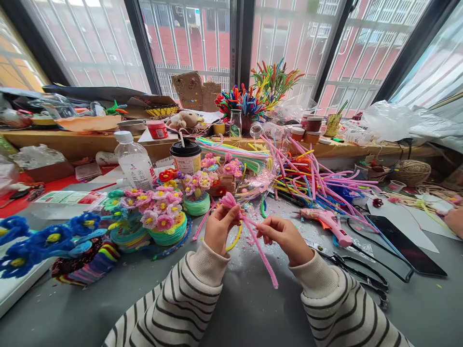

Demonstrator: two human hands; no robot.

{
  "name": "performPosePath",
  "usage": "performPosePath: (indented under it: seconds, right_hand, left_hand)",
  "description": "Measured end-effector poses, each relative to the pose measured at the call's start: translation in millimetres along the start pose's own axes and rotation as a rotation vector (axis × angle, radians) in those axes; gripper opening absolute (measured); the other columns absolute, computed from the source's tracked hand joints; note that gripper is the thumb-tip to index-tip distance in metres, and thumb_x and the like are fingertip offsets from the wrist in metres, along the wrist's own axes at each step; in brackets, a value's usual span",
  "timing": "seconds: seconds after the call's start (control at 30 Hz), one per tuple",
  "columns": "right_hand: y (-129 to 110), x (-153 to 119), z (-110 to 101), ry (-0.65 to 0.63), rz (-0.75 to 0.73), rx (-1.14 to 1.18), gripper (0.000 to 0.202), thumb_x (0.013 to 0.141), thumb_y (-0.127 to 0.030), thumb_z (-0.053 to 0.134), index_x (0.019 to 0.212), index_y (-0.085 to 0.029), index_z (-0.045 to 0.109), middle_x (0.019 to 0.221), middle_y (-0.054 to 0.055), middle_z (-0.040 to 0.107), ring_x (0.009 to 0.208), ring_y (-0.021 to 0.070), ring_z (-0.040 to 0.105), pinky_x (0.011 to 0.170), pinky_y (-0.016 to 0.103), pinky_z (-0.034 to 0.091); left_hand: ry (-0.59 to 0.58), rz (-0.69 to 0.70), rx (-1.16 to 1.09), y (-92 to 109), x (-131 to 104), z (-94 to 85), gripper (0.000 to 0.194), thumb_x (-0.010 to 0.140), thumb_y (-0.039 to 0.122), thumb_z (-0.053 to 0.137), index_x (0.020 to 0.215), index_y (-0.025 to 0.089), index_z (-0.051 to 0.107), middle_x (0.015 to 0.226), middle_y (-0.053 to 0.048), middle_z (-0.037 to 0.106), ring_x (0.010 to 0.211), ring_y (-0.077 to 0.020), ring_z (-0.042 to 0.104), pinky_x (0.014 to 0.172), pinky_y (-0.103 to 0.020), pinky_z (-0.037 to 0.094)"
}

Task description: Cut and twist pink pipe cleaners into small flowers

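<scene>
My left hand is closed around pink pipe cleaners, pinching them just below a looped pink bunch at their top. My right hand pinches one of the strands a little to the right, thumb against fingers. A long fuzzy end hangs down between both wrists. Left of my hands stand small pots of pipe-cleaner flowers: pink blooms, blue blooms and a mint-green pot. To the right of my right hand lies a pink glue gun.
Black-handled scissors and a dark phone lie at right. Loose pipe cleaners pile up behind. A plastic bottle and a lidded cup stand at back left. Another person's hand shows at the right edge.
</scene>
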State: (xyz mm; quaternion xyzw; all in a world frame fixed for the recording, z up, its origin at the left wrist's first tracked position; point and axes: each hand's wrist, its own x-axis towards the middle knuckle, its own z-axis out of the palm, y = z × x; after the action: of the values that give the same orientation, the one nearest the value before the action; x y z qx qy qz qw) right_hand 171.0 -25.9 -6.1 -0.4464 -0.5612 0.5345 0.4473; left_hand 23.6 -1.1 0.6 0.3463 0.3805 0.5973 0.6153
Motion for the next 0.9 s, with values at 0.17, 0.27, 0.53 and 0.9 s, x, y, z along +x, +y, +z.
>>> performPosePath:
  seconds: [0.17,0.27,0.53,0.9]
  right_hand:
    - [0.2,0.2,-8.9,-0.077,0.008,-0.031,0.024,0.067,-0.038,0.055,0.065,-0.015,0.061,0.063,0.001,0.061,0.051,0.0075,0.048,0.048,0.020,0.036]
    - [0.7,1.5,-13.4,-0.026,0.013,-0.052,0.031,0.071,-0.041,0.049,0.069,-0.015,0.064,0.067,0.003,0.062,0.056,0.0090,0.049,0.053,0.021,0.038]
    - [2.1,-1.4,-2.2,-0.108,-0.012,-0.215,0.027,0.063,-0.042,0.057,0.068,-0.016,0.064,0.057,-0.001,0.057,0.053,0.0093,0.047,0.050,0.021,0.037]
    - [1.1,-2.2,0.7,-0.031,-0.030,-0.280,0.027,0.067,-0.039,0.054,0.060,-0.014,0.060,0.051,-0.001,0.053,0.047,0.0084,0.044,0.046,0.020,0.033]
  left_hand:
    - [-0.077,-0.074,0.072,2.7,-1.2,1.9,0.026,0.049,0.029,0.070,0.060,0.013,0.053,0.054,0.004,0.055,0.044,-0.0040,0.047,0.044,-0.016,0.037]
    - [-0.178,-0.156,0.171,1.7,-1.9,2.7,0.026,0.048,0.029,0.070,0.055,0.013,0.052,0.049,0.006,0.048,0.042,-0.0037,0.044,0.044,-0.017,0.037]
    - [-0.398,-0.034,0.481,-7.3,-0.1,-0.2,0.021,0.055,0.033,0.064,0.054,0.013,0.060,0.053,0.001,0.048,0.053,-0.0085,0.044,0.049,-0.020,0.035]
    - [-0.297,0.034,0.475,-1.4,-5.3,3.7,0.019,0.059,0.031,0.061,0.065,0.013,0.063,0.053,0.000,0.053,0.050,-0.0096,0.047,0.050,-0.020,0.041]
